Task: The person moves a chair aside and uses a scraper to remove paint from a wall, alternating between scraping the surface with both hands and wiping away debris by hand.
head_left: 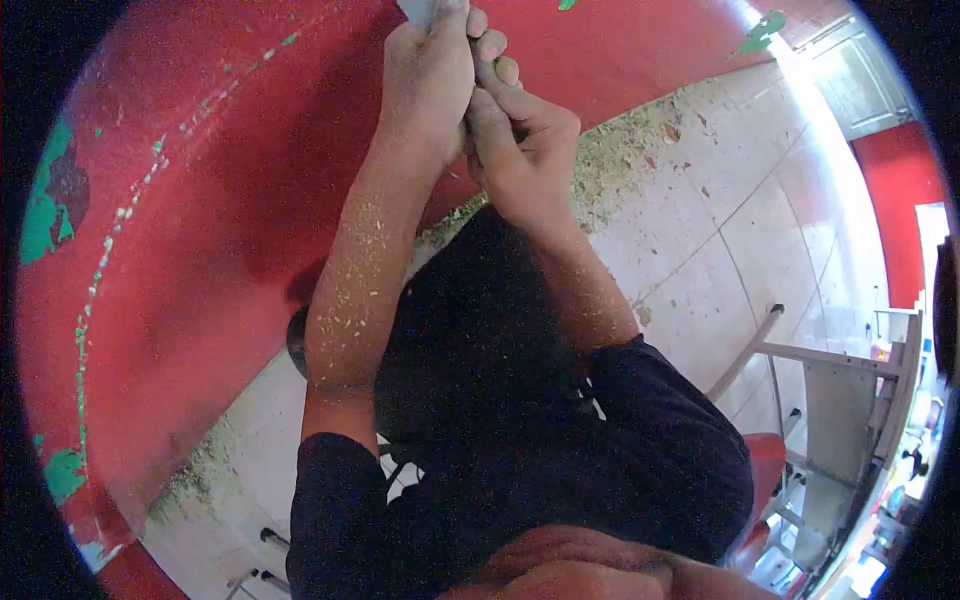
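A red painted surface (250,180), chipped through to green in places, fills the view's top and left; everything below is placed by it. Alongside its lower edge runs a floor of pale tiles (740,220). A person in a dark short-sleeved shirt (560,480) faces the red surface, both forearms stretched out over it. Well apart from it, on the right, stands a pale furniture frame (830,356).

The left hand (428,85) is over the red surface, its fingers folded tight around a pale piece (417,11). The right hand (530,175) meets it just beside, at the surface's floor-side edge, thumb pressed toward curled fingers; I cannot tell what they close on. Several fingertips overlap between the two hands.

The pale piece lies over the red surface, at the top limit of the view. The part that shows is light grey, flat and smooth-looking, even in tone, with a straight slanting side; the rest is cut off or hidden by the left hand, so its full shape cannot be told.

Greenish-yellow scraps (625,165) litter the floor along the red surface, and tiny straw-coloured flecks (358,270) dot both forearms.
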`<state>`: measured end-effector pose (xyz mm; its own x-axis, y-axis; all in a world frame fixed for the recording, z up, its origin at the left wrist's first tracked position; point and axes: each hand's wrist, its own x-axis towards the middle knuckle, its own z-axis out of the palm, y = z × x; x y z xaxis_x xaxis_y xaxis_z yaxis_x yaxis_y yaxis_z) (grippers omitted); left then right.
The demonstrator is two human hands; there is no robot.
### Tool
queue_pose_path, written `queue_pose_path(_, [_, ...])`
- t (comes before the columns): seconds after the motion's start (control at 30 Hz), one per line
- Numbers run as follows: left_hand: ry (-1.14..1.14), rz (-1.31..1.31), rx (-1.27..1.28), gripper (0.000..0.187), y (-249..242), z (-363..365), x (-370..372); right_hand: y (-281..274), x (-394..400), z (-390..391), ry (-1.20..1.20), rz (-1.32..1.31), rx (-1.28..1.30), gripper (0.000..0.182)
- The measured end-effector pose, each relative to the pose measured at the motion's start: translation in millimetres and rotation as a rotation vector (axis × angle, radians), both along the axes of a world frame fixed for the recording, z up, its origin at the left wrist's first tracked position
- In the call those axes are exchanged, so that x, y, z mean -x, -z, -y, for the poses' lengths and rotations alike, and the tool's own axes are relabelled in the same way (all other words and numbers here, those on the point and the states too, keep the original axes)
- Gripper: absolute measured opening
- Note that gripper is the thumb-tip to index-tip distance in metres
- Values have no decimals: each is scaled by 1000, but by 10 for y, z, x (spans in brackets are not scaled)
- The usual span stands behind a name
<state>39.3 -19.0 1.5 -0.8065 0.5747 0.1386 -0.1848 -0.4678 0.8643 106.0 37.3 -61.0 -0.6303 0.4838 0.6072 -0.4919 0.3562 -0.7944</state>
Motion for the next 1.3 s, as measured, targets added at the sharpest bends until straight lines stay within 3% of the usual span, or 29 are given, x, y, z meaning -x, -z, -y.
queue_pose_path(0.13, [-71,-155,21,36,-77,-60,85,-150,8,-98,-384,116,417,16])
queue_pose_path(0.17, [-224,-208,88,30,9,-79,117,-125,-29,-109,-411,155,402,19])
queue_pose_path(0.27, [-190,-183,16,30,37,25,119,-96,78,-62,-377,28,268,19])
queue_pose_path(0.33, [-200,-366,186,39,-51,102,222,-132,108,-50,-424,-44,300,21])
queue_pose_path(0.4, [-251,-669,281,42,-244,222,235,-188,144,-117,-528,-120,252,36])
queue_pose_path(0.43, [-386,-957,367,43,-331,284,240,-103,178,-145,-568,-245,273,42])
queue_pose_path(0.5, [-681,-1504,542,50,-472,433,218,12,65,-249,-615,-314,578,48])
queue_pose_path(0.6, [-1127,-2375,1271,66,-883,439,308,401,129,-316,-464,-435,948,53])
queue_pose_path(0.63, [-1107,-2292,1438,74,-858,399,410,554,176,-318,-401,-422,1017,52])
queue_pose_path(0.73, [-881,-2459,1661,73,-862,237,340,905,265,-319,-346,-280,1146,46])
queue_pose_path(0.77, [-614,-2524,1591,65,-879,226,333,918,266,-357,-345,-291,1134,45])
queue_pose_path(0.87, [252,-2699,1565,66,-1270,181,459,929,173,-546,-297,-286,1071,44])
queue_pose_path(0.93, [-115,-2485,1742,62,-1686,83,397,987,137,-644,-218,-296,1051,44])
queue_pose_path(1.03, [-669,-2732,1393,65,-1957,87,481,991,84,-781,-117,-312,1114,44])
queue_pose_path(1.13, [-739,-2569,1486,65,-1595,9,430,961,50,-871,-48,-351,1147,44])
queue_pose_path(1.17, [-622,-2543,1582,65,-1443,15,380,991,44,-894,-31,-350,1155,44])
queue_pose_path(1.23, [-174,-2688,1587,68,-1215,156,363,1036,44,-900,-32,-357,1161,44])
queue_pose_path(1.3, [-162,-2689,1664,67,-1361,295,355,1095,56,-946,-20,-395,1155,44])
